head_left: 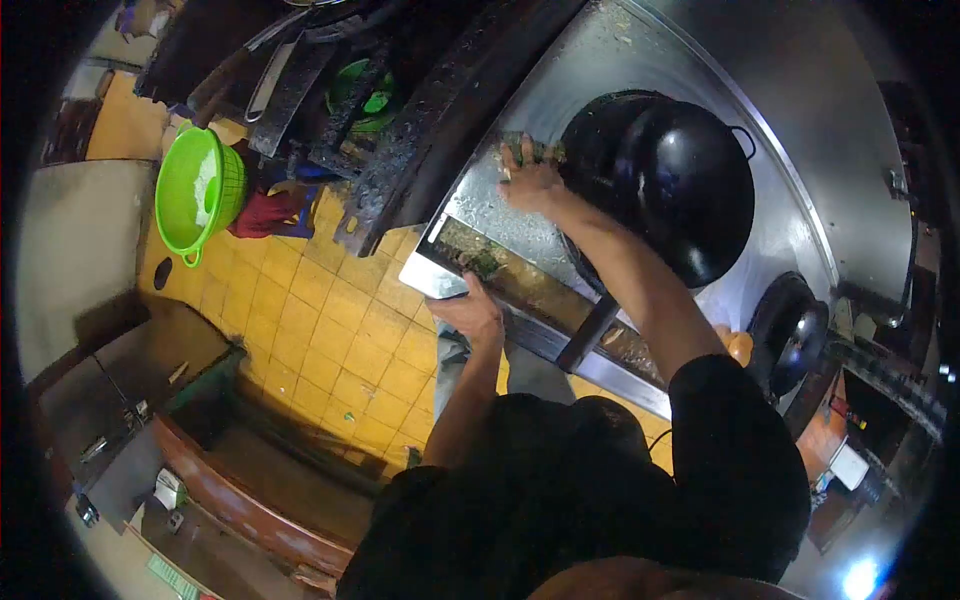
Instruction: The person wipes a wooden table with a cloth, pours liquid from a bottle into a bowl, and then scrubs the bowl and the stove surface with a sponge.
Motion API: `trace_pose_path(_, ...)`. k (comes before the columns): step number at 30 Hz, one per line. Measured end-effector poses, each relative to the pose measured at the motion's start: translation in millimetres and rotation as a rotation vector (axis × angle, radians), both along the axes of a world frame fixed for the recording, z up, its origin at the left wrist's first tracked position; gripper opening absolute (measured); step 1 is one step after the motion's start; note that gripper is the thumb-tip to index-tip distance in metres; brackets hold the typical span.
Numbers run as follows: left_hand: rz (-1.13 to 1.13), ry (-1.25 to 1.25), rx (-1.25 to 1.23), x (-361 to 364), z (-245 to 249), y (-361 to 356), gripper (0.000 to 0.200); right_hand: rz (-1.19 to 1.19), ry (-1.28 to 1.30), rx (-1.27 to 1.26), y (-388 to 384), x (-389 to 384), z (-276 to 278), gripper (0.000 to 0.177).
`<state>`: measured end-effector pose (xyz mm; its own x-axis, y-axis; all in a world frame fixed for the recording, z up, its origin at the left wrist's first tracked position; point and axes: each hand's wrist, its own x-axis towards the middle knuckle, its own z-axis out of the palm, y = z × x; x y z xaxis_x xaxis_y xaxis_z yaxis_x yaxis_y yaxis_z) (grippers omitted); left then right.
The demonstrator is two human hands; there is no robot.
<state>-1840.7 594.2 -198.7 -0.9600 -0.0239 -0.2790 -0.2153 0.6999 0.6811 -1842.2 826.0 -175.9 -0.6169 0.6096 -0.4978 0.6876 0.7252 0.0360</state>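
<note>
My right hand (530,180) is stretched over the wet steel worktop (510,222), left of a large black wok (690,190). Its fingers are spread and rest on a dark green scouring pad or similar clump, partly hidden beneath them. Lower down, my left hand (470,312) is at the front corner of the steel counter, beside a trough (535,287) with brownish residue in it. The fingers of this hand touch a dark greenish clump (484,262) at the trough's left end; whether they grip it is unclear.
A bright green basket (200,190) stands at the left, near blackened stove parts (385,180). A smaller black wok (790,335) sits at the right, beside an orange-brown round object (740,347). Yellow floor tiles (330,340) show below the counter.
</note>
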Motion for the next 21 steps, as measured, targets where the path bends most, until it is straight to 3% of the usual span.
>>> trace_pose_path(2,0.001,-0.066,-0.029,-3.4,27.1,3.8,0.087,-0.056,0.067,-0.113,-36.9,7.6,-5.7,0.071)
trace_pose_path(4,-0.077,-0.087,0.28,-7.8,43.6,-4.1,0.088,0.134,-0.05,-0.025,-74.1,25.0,7.6,0.067)
trace_pose_path(5,-0.164,-0.067,0.152,-10.6,21.6,-15.5,0.089,0.285,-0.231,-0.098,-87.9,29.6,39.3,0.065)
trace_pose_path(6,-0.164,-0.072,0.159,-11.1,1.5,-31.2,0.089,0.284,-0.238,-0.092,-104.6,40.7,39.6,0.065)
trace_pose_path(8,-0.324,-0.131,0.426,-22.7,-6.5,-58.1,0.091,-0.056,0.072,0.011,-130.8,66.5,16.7,0.057)
trace_pose_path(10,-0.36,-0.231,0.494,-50.6,14.7,-97.9,0.091,-0.24,-0.108,-0.121,-125.2,88.9,-38.9,0.048)
trace_pose_path(12,-0.393,-0.22,0.583,-76.0,15.2,-147.5,0.076,-0.061,-0.015,-0.181,-125.0,88.8,22.1,0.037)
trace_pose_path(14,-0.306,-0.315,0.526,-105.9,-8.2,-211.6,0.057,-0.055,0.232,-0.14,-109.1,87.8,39.6,0.038)
trace_pose_path(16,-0.155,-0.226,0.531,-125.6,-26.3,-282.6,0.045,0.083,0.735,0.204,-51.0,95.5,-37.4,0.04)
trace_pose_path(18,0.059,-0.262,0.406,-133.4,-26.1,-362.8,0.039,-0.023,0.706,0.147,0.3,57.5,-26.3,0.04)
trace_pose_path(19,0.062,-0.15,0.748,-135.2,-90.9,-445.0,0.032,-0.124,0.665,0.1,21.1,40.7,-14.2,0.039)
trace_pose_path(20,0.111,-0.088,0.394,-124.4,-66.4,-464.6,0.023,-0.224,0.626,0.056,28.7,29.3,-14.3,0.04)
trace_pose_path(21,0.253,-0.181,0.168,-116.2,-38.7,-480.1,0.011,-0.24,0.642,0.041,22.9,16.9,-25.1,0.04)
